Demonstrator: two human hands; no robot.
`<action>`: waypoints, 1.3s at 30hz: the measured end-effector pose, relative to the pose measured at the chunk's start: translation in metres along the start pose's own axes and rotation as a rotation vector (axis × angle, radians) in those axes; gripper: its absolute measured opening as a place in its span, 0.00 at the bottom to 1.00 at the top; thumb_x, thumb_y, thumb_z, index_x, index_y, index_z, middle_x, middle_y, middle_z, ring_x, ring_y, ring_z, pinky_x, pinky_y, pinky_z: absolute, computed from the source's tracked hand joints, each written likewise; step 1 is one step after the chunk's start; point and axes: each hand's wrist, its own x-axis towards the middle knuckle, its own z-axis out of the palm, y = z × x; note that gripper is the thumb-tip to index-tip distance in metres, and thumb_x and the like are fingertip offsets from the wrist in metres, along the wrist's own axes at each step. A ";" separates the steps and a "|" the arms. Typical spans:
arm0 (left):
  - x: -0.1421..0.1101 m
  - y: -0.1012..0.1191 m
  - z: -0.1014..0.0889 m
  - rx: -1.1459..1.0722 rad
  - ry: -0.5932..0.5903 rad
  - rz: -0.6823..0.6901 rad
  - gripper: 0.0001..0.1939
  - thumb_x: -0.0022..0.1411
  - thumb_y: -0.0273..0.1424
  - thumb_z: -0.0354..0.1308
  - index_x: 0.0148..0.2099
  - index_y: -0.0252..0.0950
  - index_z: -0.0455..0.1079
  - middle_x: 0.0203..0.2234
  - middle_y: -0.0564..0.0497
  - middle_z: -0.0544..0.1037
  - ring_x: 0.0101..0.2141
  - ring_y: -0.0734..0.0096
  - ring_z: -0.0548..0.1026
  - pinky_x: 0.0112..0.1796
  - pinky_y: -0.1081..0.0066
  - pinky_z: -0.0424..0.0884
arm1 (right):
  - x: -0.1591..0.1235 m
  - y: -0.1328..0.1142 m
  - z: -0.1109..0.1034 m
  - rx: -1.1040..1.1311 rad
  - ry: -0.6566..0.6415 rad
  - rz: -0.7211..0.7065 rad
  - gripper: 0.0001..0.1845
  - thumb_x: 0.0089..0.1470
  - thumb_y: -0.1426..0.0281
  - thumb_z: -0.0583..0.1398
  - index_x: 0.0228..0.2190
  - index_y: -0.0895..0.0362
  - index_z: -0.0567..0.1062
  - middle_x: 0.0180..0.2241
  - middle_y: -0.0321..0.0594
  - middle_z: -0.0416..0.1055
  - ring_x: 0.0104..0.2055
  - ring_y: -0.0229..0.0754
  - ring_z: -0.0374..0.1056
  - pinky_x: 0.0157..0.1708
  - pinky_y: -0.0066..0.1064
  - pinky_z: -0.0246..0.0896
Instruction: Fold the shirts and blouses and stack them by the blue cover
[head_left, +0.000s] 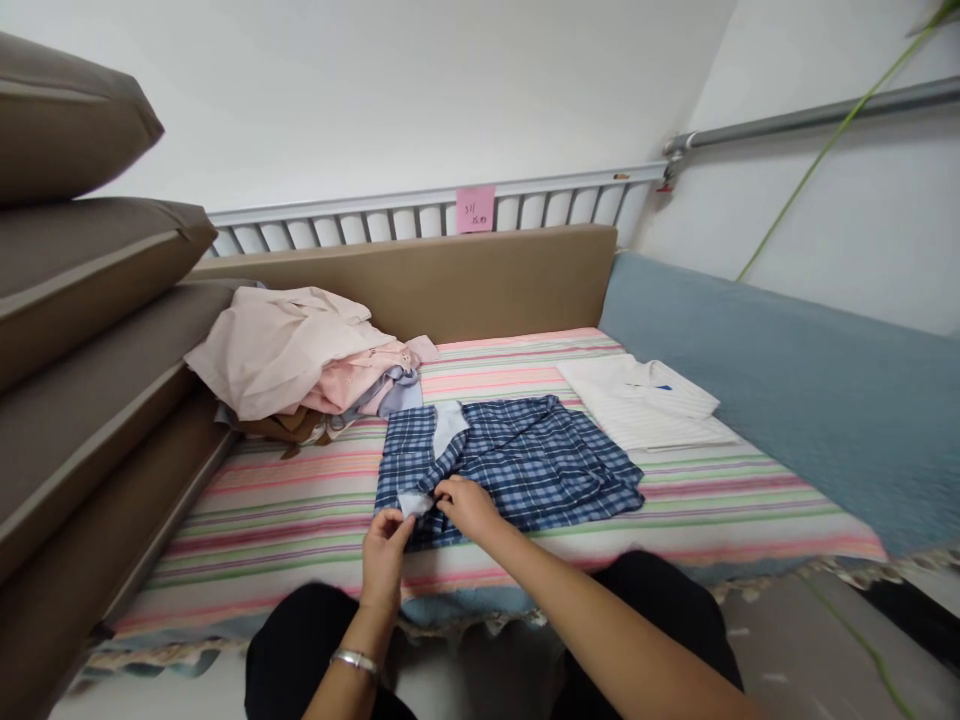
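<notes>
A blue plaid garment [525,450] lies spread on a striped cloth in front of me. Pale lining shows at two places along its left part. My left hand [385,555] pinches the near pale corner of the garment, thumb against fingers. Just to its right, my right hand [466,503] has its fingers closed on the plaid fabric beside that corner. The exact fold between its fingertips is hidden.
A heap of pink, cream and bluish clothes [292,350] sits at the left. A folded white striped shirt [649,405] lies at the right. Brown cushions [90,300] are stacked at far left. A blue-covered bolster [750,370] borders the right side; a radiator [345,228] stands behind.
</notes>
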 end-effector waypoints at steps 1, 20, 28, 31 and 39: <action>-0.001 0.000 0.000 0.001 -0.001 0.002 0.17 0.42 0.41 0.65 0.28 0.36 0.64 0.22 0.57 0.67 0.26 0.76 0.65 0.31 0.75 0.62 | 0.001 -0.001 0.000 -0.015 0.004 -0.008 0.10 0.51 0.71 0.56 0.35 0.50 0.77 0.35 0.34 0.72 0.36 0.35 0.67 0.31 0.25 0.53; -0.018 -0.009 0.012 0.606 -0.350 0.358 0.05 0.50 0.23 0.53 0.25 0.37 0.66 0.25 0.52 0.69 0.31 0.67 0.65 0.36 0.68 0.59 | 0.011 0.014 0.004 -0.197 0.051 -0.119 0.14 0.54 0.75 0.51 0.33 0.52 0.76 0.37 0.36 0.70 0.40 0.36 0.65 0.36 0.23 0.55; -0.013 -0.009 0.015 0.797 -0.341 0.274 0.13 0.54 0.33 0.57 0.42 0.35 0.67 0.28 0.50 0.72 0.32 0.67 0.69 0.36 0.68 0.64 | 0.015 0.020 0.006 -0.204 0.045 -0.142 0.13 0.55 0.74 0.51 0.31 0.53 0.76 0.35 0.37 0.69 0.37 0.36 0.64 0.33 0.23 0.54; -0.010 -0.003 0.019 0.889 -0.340 0.270 0.11 0.54 0.35 0.56 0.39 0.36 0.69 0.26 0.51 0.72 0.30 0.67 0.69 0.34 0.69 0.63 | 0.018 0.020 0.005 -0.196 0.038 -0.151 0.13 0.55 0.74 0.51 0.31 0.52 0.76 0.35 0.36 0.69 0.37 0.36 0.64 0.33 0.23 0.53; -0.015 0.003 0.021 0.926 -0.550 0.439 0.07 0.56 0.26 0.51 0.29 0.38 0.69 0.26 0.49 0.73 0.32 0.67 0.70 0.34 0.69 0.63 | 0.021 0.026 0.011 -0.192 0.041 -0.122 0.14 0.53 0.77 0.51 0.28 0.55 0.75 0.33 0.37 0.69 0.36 0.36 0.63 0.33 0.24 0.54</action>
